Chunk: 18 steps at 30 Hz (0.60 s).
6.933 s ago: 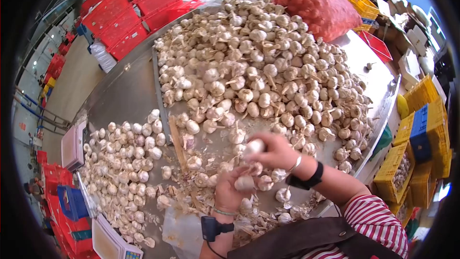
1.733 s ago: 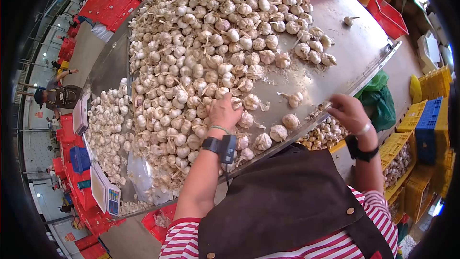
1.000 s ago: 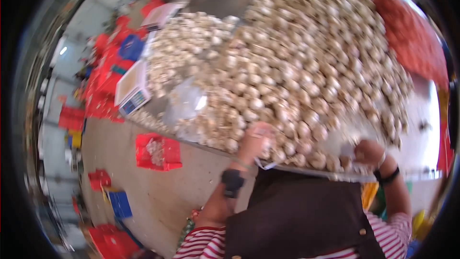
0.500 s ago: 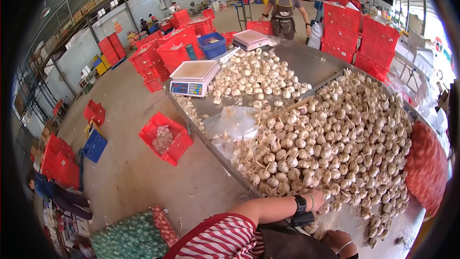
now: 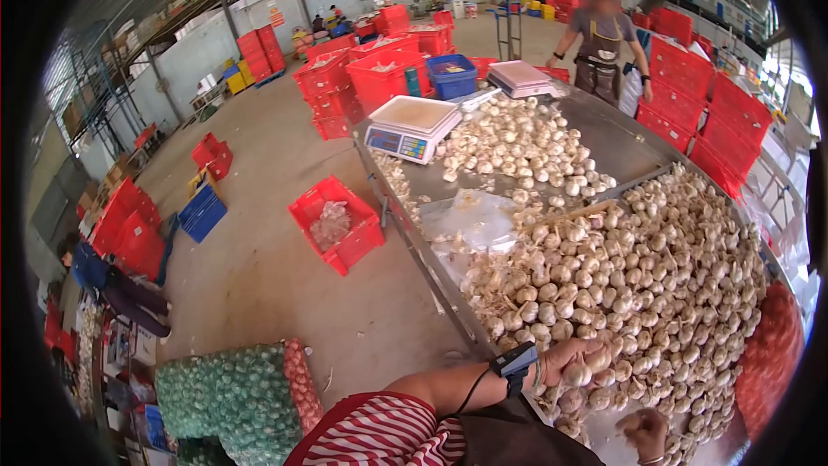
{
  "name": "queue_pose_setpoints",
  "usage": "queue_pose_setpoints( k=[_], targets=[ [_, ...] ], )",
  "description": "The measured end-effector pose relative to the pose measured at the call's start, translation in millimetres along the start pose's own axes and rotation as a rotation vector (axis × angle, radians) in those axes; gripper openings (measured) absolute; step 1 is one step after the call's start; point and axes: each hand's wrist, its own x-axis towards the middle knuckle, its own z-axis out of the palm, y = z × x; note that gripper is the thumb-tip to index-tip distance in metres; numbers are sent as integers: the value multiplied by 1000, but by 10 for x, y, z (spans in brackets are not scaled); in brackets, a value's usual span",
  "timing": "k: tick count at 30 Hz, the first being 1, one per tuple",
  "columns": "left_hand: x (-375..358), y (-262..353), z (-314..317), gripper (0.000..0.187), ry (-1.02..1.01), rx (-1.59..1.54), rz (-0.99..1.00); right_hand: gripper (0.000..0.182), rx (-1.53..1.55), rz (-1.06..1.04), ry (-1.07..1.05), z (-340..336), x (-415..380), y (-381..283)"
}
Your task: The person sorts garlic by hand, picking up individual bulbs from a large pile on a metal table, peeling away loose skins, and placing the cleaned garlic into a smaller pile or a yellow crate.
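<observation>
A wide heap of garlic bulbs (image 5: 638, 267) covers the near part of the metal table. My left hand (image 5: 562, 357), with a dark device strapped at the wrist, is at the heap's near edge, its fingers curled round a garlic bulb (image 5: 576, 373). More bulbs lie directly against and under that hand. Lower and to the right, my right hand (image 5: 645, 433) hovers near the table's close edge beside loose bulbs. Its fingers are bent inward, and whatever they may hold is hidden.
A second garlic pile (image 5: 517, 142) lies beyond a metal divider, near two weighing scales (image 5: 414, 125). Plastic bags (image 5: 470, 220) rest on the table. A red crate (image 5: 338, 224) stands on the floor at left; a red mesh sack (image 5: 770, 362) sits at right. A person (image 5: 601, 43) stands across the table.
The head view has turned, so the scene sits further right. My left hand has lifted slightly and now shows a bulb in its fingers. My right hand has moved out over the table.
</observation>
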Motion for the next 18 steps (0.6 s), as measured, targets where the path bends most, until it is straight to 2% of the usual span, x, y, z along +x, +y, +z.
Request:
queue_pose_setpoints(
  k=[1, 2, 4, 5, 6, 7, 8, 10, 11, 12, 14, 15, 16, 18],
  targets=[
    [-10, -72, -50, 45, -29, 6, -14, 30, 99, 71, 16, 79, 71, -306],
    [-43, -140, -72, 46, -56, 12, -24, 33, 107, -8, 3, 116, 217, -369],
    [-121, -260, -114, 66, -86, -8, -139, 37, 231, -241, 57, 520, 412, -707],
    [-121, -339, -117, 75, -241, -87, -197, 35, 134, -352, 92, 674, 582, -656],
    [-148, -361, -148, 76, -185, -55, -209, 34, 46, -471, 118, 873, 772, -600],
    [-53, -458, -248, 68, -194, -103, -85, 40, -63, -410, -126, 903, 728, -818],
    [88, -496, -540, 59, -48, 145, 197, 47, -266, -580, -294, 1030, 866, -914],
    [-116, -266, -280, 62, -434, 178, 520, 52, -555, -524, -354, 1336, 966, -1150],
    [-135, -201, -254, 63, -440, 152, 524, 56, -450, -325, -350, 1468, 967, -1285],
    [-166, -147, -314, 63, -400, 127, 505, 56, -455, -335, -375, 1582, 1062, -1289],
    [-247, 17, -413, 64, -359, 88, 493, 58, -260, -616, -265, 1795, 1260, -1204],
    [-291, 111, -483, 64, -349, 75, 498, 60, 37, -416, -317, 1886, 1332, -1163],
    [-330, 212, -554, 64, -335, 62, 502, 49, 94, -592, -196, 2130, 1257, -1481],
    [-431, 439, -701, 65, -321, 36, 506, 47, 33, -493, -260, 2287, 1412, -1593]
  ],
)
